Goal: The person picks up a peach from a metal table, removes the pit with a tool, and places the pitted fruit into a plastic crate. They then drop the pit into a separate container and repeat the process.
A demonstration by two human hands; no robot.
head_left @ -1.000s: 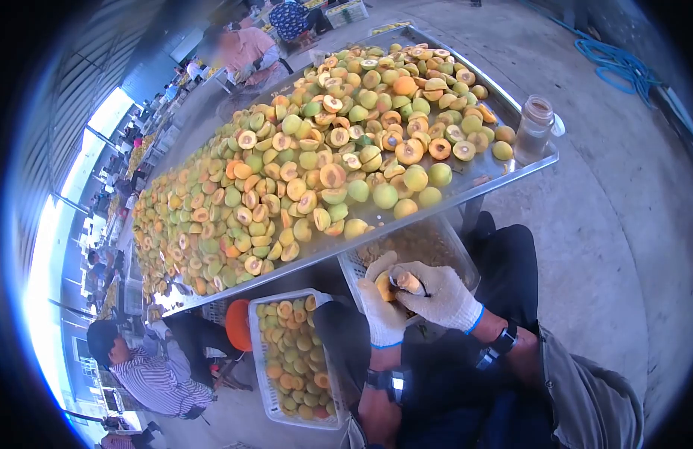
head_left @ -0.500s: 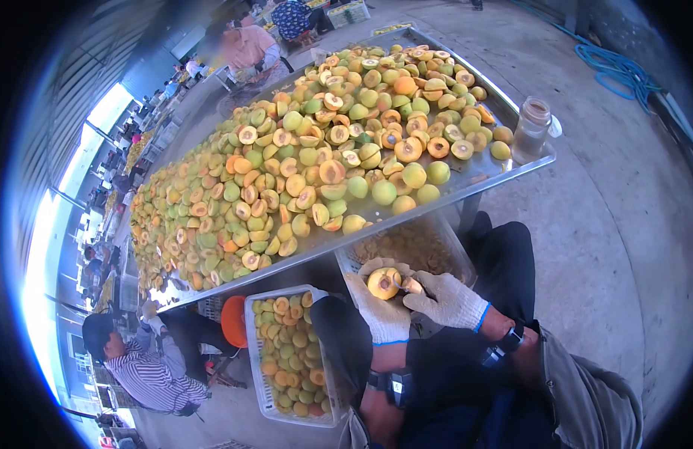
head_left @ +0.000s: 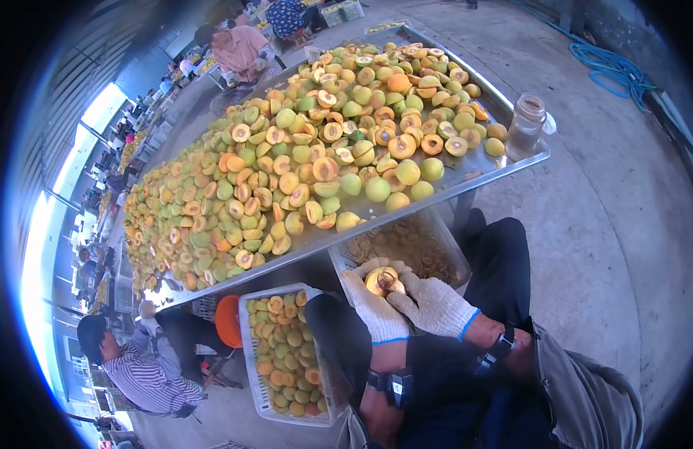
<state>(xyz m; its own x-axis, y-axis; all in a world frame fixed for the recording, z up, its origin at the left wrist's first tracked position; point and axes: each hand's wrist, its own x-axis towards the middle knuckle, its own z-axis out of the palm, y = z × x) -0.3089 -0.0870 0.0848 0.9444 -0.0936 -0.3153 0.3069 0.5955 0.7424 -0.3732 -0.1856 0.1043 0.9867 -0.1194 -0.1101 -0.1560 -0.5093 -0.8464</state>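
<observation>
My left hand (head_left: pixel 375 308), in a white knit glove with a blue cuff, cups an apricot half (head_left: pixel 377 281) with its cut face up. My right hand (head_left: pixel 436 303), gloved the same way, is closed and pressed against the fruit. From its fingers a small looped pitting tool (head_left: pixel 387 275) reaches over the brown pit area; its handle is hidden in the glove. Under both hands stands a white crate (head_left: pixel 455 251) holding wet brown pits or scraps. Ahead, a metal table (head_left: pixel 444 196) carries a big heap of whole and halved apricots (head_left: pixel 286 161).
A crate of apricots (head_left: pixel 250 352) stands left of my knee, beside an orange bucket (head_left: pixel 228 320). A clear jar (head_left: pixel 526 126) sits on the table's right corner. A person in a striped shirt (head_left: pixel 148 380) works at the left; another in pink (head_left: pixel 241 51) sits beyond. A blue hose (head_left: pixel 612 71) lies on the floor.
My right hand has moved left and closer to the apricot half, and the tool's loop is now over the pit area. The whole view has shifted slightly.
</observation>
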